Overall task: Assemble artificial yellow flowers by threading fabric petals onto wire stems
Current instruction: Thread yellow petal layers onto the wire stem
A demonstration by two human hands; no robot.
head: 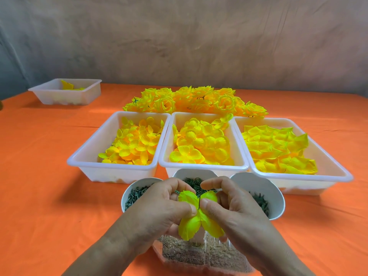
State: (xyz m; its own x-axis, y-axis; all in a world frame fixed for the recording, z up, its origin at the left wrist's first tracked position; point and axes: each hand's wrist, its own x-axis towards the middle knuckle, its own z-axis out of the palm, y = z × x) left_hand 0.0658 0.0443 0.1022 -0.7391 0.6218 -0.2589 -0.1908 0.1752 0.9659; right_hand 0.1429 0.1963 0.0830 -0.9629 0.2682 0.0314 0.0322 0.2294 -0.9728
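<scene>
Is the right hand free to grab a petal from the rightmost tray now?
Probably not yet: the right hand pinches the petal piece on the stem. The rightmost tray is open-topped, with only a paper cup between.

hands & forearms

two bare hands, left hand [159, 206] & right hand [237, 208], both w/ short, plain nails trimmed close; thumbnails show clearest. knuckles & finger joints creased. left forearm [103, 251] & right forearm [284, 255] bare as far as the btm edge of view.
</scene>
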